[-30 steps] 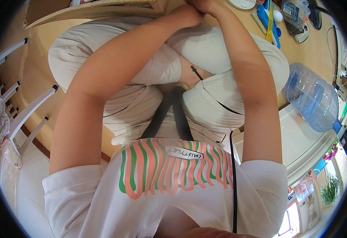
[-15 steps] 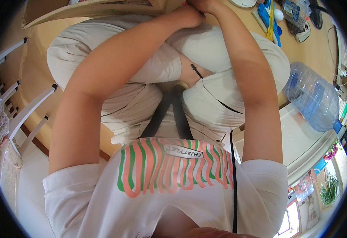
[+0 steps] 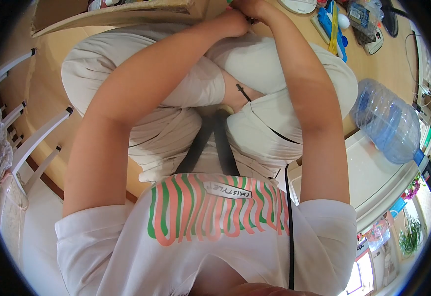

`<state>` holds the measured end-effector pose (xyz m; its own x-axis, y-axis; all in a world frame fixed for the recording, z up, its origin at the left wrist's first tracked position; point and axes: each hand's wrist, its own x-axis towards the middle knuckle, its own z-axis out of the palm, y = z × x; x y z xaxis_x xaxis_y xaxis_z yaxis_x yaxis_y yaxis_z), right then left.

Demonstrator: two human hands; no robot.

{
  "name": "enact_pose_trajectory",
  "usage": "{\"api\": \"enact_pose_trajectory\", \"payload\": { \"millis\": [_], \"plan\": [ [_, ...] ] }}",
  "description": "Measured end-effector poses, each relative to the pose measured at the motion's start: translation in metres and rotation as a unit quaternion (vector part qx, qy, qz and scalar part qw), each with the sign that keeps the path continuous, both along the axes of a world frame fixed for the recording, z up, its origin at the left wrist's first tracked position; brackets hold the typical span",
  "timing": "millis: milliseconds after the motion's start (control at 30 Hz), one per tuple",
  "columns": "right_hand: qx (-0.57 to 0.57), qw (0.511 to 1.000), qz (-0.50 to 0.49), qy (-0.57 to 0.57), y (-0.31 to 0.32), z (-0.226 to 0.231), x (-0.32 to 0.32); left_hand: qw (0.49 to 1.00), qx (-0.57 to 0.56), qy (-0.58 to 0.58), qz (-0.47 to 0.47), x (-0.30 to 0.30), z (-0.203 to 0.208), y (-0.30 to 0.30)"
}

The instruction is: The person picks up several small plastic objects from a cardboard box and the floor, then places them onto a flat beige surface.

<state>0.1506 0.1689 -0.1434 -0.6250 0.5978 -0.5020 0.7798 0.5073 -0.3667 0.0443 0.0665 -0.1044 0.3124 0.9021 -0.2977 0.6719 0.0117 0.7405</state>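
Note:
Both forearms reach forward to the upper edge of the view, over my crossed legs. My left hand (image 3: 236,23) sits just beyond my shins, its fingers hidden behind the other hand and wrist. My right hand (image 3: 249,8) is cut off by the top edge, so its fingers do not show clearly. The two hands touch or overlap. A small red and green bit (image 3: 229,5) shows beside them; what it belongs to, I cannot make out.
At the upper left stands an open cardboard box (image 3: 122,16) with things inside. To the upper right lie a blue and yellow tool (image 3: 335,29), a white round device (image 3: 298,5) and a clear bag (image 3: 363,17). A large water bottle (image 3: 388,121) lies at the right.
My hands have shifted slightly down toward me, and the green part beside them has come into view. The whole view has moved a little, showing more inside the box.

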Motion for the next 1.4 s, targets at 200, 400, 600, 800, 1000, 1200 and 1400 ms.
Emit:
{"api": "enact_pose_trajectory", "payload": {
  "millis": [200,400,600,800,1000,1200,1400],
  "plan": [
    [-0.039,0.990,-0.125,-0.049,-0.001,0.018,-0.019,0.999,-0.014,-0.024,0.037,-0.011,-0.010,0.002],
    [0.016,0.958,-0.286,0.020,-0.005,0.046,0.005,0.952,-0.180,-0.180,0.168,0.008,0.042,0.006],
    [0.092,0.885,-0.350,0.293,-0.009,0.127,0.010,0.781,-0.278,-0.500,0.252,-0.024,0.055,-0.003],
    [-0.083,0.867,-0.290,0.397,-0.043,0.241,0.027,0.677,-0.246,-0.583,0.375,0.024,0.041,0.008],
    [-0.229,0.893,-0.255,0.292,-0.057,0.304,0.048,0.625,-0.196,-0.736,0.173,0.018,0.125,-0.014],
    [-0.352,0.850,-0.229,0.319,-0.037,0.290,0.076,0.537,-0.311,-0.729,0.289,0.019,0.181,-0.030],
    [-0.299,0.686,-0.426,0.507,0.002,0.236,0.091,0.574,-0.313,-0.691,0.308,0.011,0.187,-0.031]
  ]
}}
